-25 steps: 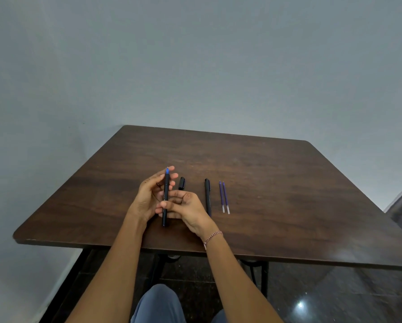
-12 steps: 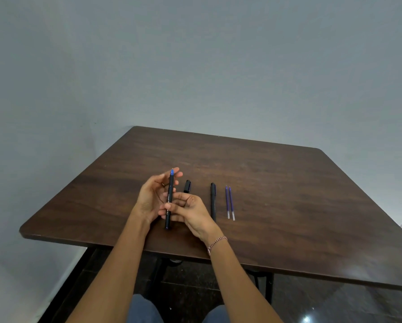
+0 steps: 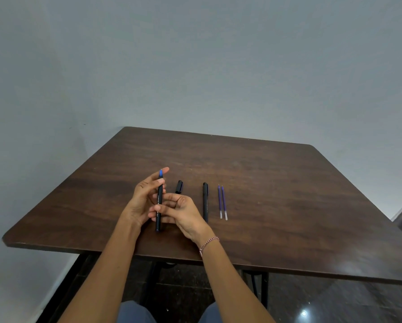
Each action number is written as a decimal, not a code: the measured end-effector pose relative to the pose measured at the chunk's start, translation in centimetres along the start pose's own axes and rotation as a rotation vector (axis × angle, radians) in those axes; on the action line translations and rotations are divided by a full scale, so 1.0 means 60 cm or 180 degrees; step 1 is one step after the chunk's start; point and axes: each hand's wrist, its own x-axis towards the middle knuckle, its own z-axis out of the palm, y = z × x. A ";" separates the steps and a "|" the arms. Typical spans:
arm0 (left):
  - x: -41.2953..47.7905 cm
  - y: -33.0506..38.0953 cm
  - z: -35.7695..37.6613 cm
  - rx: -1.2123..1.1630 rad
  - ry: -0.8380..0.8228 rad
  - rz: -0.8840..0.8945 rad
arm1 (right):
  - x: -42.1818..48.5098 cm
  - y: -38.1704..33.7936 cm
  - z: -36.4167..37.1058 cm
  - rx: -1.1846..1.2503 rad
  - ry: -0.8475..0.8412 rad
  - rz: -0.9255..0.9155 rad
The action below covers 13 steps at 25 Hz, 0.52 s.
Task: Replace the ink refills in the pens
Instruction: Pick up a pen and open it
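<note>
Both hands over the dark wood tabletop (image 3: 277, 183), near front edge. Left hand (image 3: 141, 201) pinches uncapped black pen (image 3: 159, 206) near its blue tip, pen w/ tip pointing away; right hand (image 3: 183, 213) fingers wrap the lower barrel. Black cap (image 3: 179, 187) lies just right of the hands. Capped black pen (image 3: 205, 201) lies further right, then 2 blue refills (image 3: 222, 202) side by side.

Dark wooden table (image 3: 265, 183), plain grey wall (image 3: 195, 66), glossy dark floor (image 3: 335, 304)
</note>
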 end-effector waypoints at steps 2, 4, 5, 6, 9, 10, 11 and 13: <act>-0.001 0.001 0.001 -0.0062 0.0004 -0.0025 | 0.000 0.000 0.000 -0.0006 0.0014 0.0002; -0.004 0.002 -0.001 -0.0309 -0.0035 -0.0077 | 0.000 0.001 0.002 -0.0039 0.0045 -0.0001; -0.004 0.002 -0.002 -0.0404 -0.0075 -0.0122 | 0.000 0.001 0.002 -0.0053 0.0063 -0.0008; -0.005 0.004 -0.004 -0.0423 -0.0081 -0.0146 | 0.000 0.002 0.003 -0.0052 0.0059 0.0008; -0.001 0.004 0.000 -0.0242 -0.0034 -0.0093 | 0.000 0.001 0.002 -0.0027 0.0108 -0.0001; 0.000 0.004 0.002 -0.0187 -0.0008 -0.0066 | 0.000 0.000 0.002 -0.0020 0.0111 0.0000; 0.002 0.003 0.002 -0.0155 0.0018 -0.0048 | 0.001 -0.001 0.003 -0.0031 0.0106 0.0009; 0.004 0.000 0.001 -0.0139 0.0020 -0.0049 | 0.001 0.001 0.003 -0.0047 0.0115 0.0027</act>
